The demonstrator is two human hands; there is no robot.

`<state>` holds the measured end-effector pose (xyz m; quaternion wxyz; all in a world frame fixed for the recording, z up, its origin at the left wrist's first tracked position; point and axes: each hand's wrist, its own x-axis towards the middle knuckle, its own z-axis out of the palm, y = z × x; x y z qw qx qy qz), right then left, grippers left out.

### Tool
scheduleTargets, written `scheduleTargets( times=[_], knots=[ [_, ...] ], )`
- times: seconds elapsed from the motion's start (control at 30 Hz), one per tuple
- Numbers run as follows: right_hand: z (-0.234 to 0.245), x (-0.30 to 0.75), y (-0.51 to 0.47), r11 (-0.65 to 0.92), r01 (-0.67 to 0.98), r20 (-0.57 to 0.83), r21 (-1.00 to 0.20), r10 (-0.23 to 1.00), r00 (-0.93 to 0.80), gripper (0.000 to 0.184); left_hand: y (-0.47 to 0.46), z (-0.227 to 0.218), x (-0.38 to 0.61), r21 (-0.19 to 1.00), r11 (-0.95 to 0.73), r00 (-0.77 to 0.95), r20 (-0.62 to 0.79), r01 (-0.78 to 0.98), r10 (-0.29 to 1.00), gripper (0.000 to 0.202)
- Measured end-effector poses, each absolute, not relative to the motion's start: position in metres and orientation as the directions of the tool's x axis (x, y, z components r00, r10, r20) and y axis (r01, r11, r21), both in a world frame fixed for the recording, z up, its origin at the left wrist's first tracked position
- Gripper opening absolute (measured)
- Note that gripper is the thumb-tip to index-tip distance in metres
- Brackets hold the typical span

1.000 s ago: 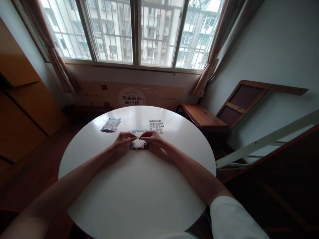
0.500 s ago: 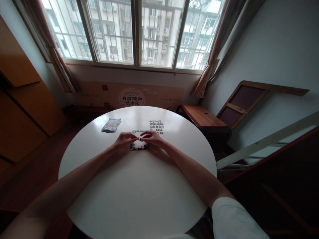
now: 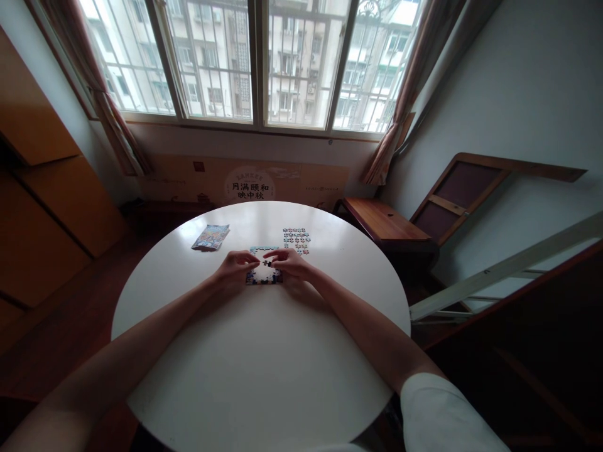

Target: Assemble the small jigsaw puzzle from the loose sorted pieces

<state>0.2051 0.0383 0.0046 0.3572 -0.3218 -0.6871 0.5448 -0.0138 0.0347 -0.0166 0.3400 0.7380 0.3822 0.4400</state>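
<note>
Puzzle piece point(image 3: 267, 263) seemingly in right grip point(image 3: 289, 262)

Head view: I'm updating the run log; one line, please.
right hand: holds puzzle part; left hand: close by; puzzle border: middle unfilled; loose pieces: in rows

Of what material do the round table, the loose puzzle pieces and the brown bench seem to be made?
Round table: perhaps laminate or painted board, smooth, fairly glossy; white top reflects window light. Loose puzzle pieces: probably printed cardboard, judging by small, colourful, knobbed shapes; finish unclear. Brown bench: likely varnished wood, with streaky grain and slight sheen.
</note>
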Motion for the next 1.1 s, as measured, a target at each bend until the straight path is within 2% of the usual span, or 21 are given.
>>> scheduleTargets(
  times=[0.27,0.47,0.73,0.9,1.1],
  knots=[
    [0.003,0.2035,0.0387,0.183,0.029,0.143,-0.983,0.846,-0.514,0.029,0.0278,-0.0089,-0.0099,0.814,-0.511,0.367,0.402,0.276,0.839,0.027],
    [-0.0023,0.2034,0.0435,0.141,-0.05,0.147,-0.989,0.858,-0.492,0.024,0.0283,-0.0102,-0.0095,0.815,-0.513,0.352,0.413,0.269,0.84,0.026],
    [0.0023,0.2027,0.0396,0.136,-0.052,0.144,-0.989,0.859,-0.491,0.036,0.0324,-0.0153,-0.0102,0.826,-0.488,0.335,0.393,0.281,0.857,0.029],
    [0.0034,0.2017,0.0396,0.113,-0.048,0.122,-0.992,0.868,-0.482,0.027,0.0315,-0.0137,-0.0107,0.839,-0.473,0.344,0.375,0.27,0.861,0.026],
    [-0.0004,0.1973,0.0421,0.205,-0.077,0.219,-0.976,0.879,-0.424,0.028,0.0283,-0.0094,-0.0111,0.835,-0.472,0.344,0.372,0.283,0.862,0.024]
  ],
)
